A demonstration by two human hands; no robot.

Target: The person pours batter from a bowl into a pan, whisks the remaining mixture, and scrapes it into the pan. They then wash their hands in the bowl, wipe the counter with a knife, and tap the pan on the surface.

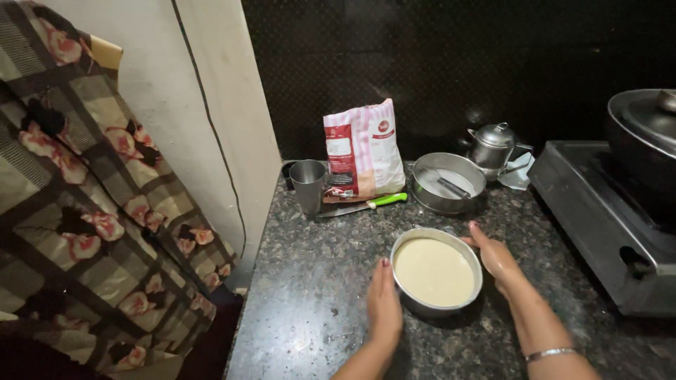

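Observation:
A round metal cake tin (pixel 412 300) filled with smooth pale batter (pixel 434 271) sits on the dark speckled granite counter (pixel 317 281). My left hand (pixel 384 304) lies flat against the tin's left wall, fingers pointing away from me. On the opposite side my right hand (pixel 497 257) touches the tin's right rim, a thin metal bangle (pixel 550 353) on that wrist. Both hands cup the tin from the sides; the tin rests on the counter.
Behind the tin stand a steel tumbler (pixel 308 185), a pink-and-white flour bag (pixel 363 149), a green-handled knife (pixel 362 205), a steel bowl (pixel 448 183) with a utensil inside, and a small steel kettle (pixel 493 146). A gas stove (pixel 605 218) with a lidded dark pot (pixel 644 134) fills the right. A patterned curtain (pixel 84 211) hangs left.

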